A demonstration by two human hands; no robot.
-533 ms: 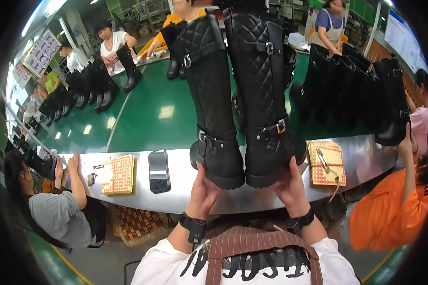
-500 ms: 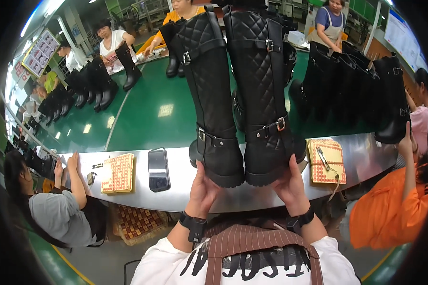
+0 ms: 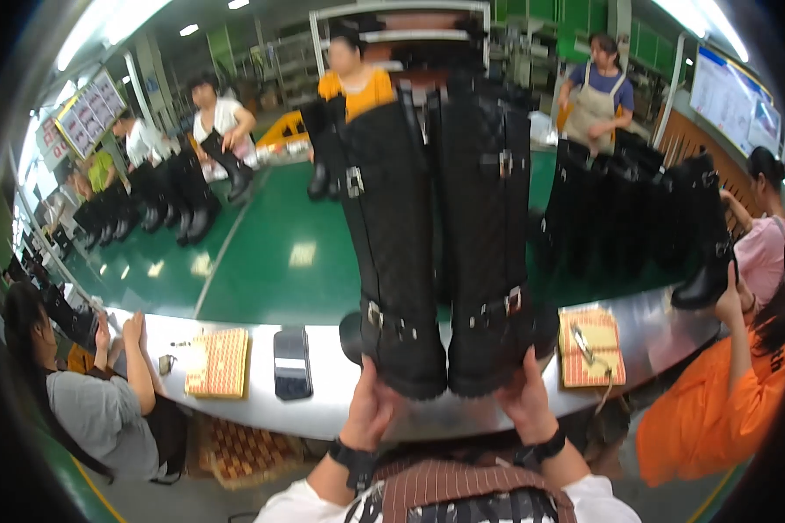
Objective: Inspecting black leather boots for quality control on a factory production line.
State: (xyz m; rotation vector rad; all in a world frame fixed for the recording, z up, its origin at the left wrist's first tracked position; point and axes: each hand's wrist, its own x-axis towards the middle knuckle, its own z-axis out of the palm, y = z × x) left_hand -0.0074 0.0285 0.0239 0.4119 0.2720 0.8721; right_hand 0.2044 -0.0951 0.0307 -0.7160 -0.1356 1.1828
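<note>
On the steel table [image 3: 340,410] lay a checked pad [image 3: 219,362] and a dark phone [image 3: 291,363]. Our left hand [image 3: 368,410] gripped the left boot [image 3: 391,253] under its sole; our right hand [image 3: 525,403] clasped the right boot [image 3: 490,244] likewise, both upright, side by side above the table edge.

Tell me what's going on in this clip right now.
A person holds up a pair of tall black quilted boots, the left hand under the left boot and the right hand under the right boot, soles toward the camera, above a metal table edge. A phone and checked pads lie on the table. Other workers around the green conveyor handle similar boots.
</note>
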